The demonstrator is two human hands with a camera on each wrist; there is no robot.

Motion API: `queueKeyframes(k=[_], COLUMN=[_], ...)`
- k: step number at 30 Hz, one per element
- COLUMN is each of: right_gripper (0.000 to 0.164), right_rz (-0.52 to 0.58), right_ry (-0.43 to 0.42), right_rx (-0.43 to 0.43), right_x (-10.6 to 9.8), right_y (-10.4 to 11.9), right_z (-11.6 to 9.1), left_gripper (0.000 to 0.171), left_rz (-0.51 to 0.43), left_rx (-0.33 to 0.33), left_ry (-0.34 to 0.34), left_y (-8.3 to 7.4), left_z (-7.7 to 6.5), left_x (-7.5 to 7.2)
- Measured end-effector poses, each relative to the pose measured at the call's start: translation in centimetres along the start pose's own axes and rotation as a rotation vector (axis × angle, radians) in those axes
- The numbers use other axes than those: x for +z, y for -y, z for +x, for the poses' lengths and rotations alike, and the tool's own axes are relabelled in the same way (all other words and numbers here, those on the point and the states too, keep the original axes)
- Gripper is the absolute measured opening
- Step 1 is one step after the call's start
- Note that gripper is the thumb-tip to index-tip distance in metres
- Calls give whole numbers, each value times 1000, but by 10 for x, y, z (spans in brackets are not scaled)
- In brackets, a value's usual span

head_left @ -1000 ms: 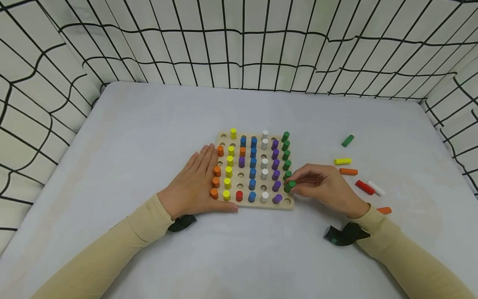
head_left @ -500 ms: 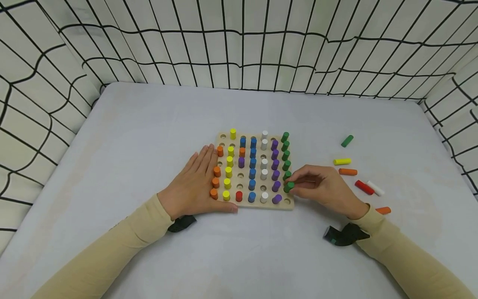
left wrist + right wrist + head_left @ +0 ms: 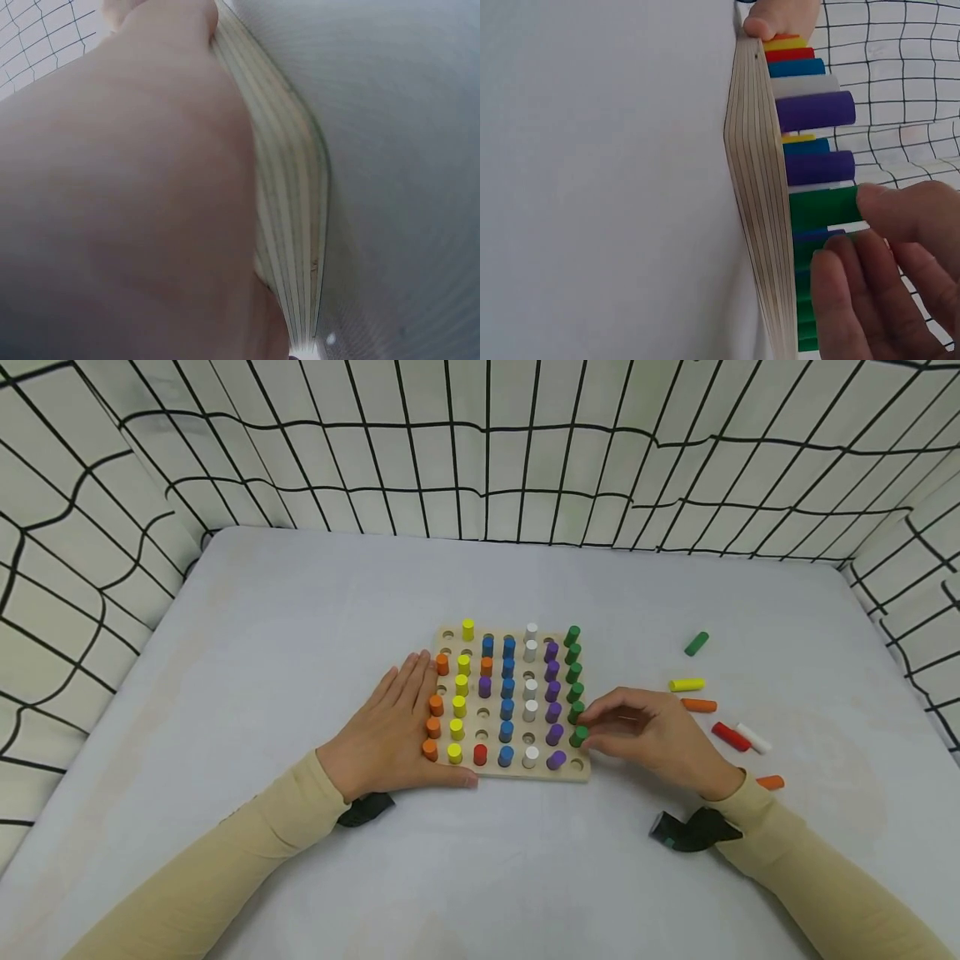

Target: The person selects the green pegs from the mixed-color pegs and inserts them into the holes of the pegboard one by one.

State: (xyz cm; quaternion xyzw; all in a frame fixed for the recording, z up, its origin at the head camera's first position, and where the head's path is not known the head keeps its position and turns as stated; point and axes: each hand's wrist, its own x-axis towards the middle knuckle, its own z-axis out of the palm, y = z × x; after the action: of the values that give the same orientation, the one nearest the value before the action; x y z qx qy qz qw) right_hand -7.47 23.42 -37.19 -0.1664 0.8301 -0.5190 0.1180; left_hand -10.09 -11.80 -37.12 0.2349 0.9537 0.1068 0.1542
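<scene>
A square wooden peg board (image 3: 540, 772) carries rows of coloured round pegs. My left hand (image 3: 390, 727) lies flat against its left side, thumb along the front edge near a red peg (image 3: 480, 754). In the left wrist view the hand hides most of the layered board edge (image 3: 289, 172). At the board's right side my right hand (image 3: 652, 731) holds a green peg (image 3: 578, 737) near its upper end, in the right-hand column. The right wrist view shows the thumb at the end of this upright peg, the other fingers curled beside it. Purple pegs (image 3: 817, 112) stand nearby.
Loose pegs lie right of the board: a green peg (image 3: 697, 643), a yellow peg (image 3: 687, 685), a red peg (image 3: 731, 737), a white peg (image 3: 753, 738) and orange ones, one partly behind the right wrist. A black wire grid (image 3: 487, 485) surrounds the white table (image 3: 360, 593).
The green peg at my right fingertips has shifted slightly left and stands straighter. My right hand has barely moved, and the left hand stays on the board.
</scene>
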Motion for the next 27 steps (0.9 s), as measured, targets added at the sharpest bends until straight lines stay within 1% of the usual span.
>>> queueKeyframes(k=[5,13,16,23,27], right_gripper=[26,25,23,22,21], right_rz=[7,25,27,35,13], right_ry=[-14,-27,-40,-92,-129], right_rx=[26,20,10,-50,-76], right_x=[-3,-5,-7,-12,-16], right_y=[4,8,9,10,11], right_z=[-1,-1,-1,-1,-2], left_gripper=[146,145,146,146,145], left_rz=[2,-2,-3,-9,-4], left_rx=[0,-5,-6,-3,3], left_ry=[-4,4,4,1,-4], left_y=[1,1,1,1,0], left_z=[0,-1,-1,-1,0], left_x=[1,2,2,1,0])
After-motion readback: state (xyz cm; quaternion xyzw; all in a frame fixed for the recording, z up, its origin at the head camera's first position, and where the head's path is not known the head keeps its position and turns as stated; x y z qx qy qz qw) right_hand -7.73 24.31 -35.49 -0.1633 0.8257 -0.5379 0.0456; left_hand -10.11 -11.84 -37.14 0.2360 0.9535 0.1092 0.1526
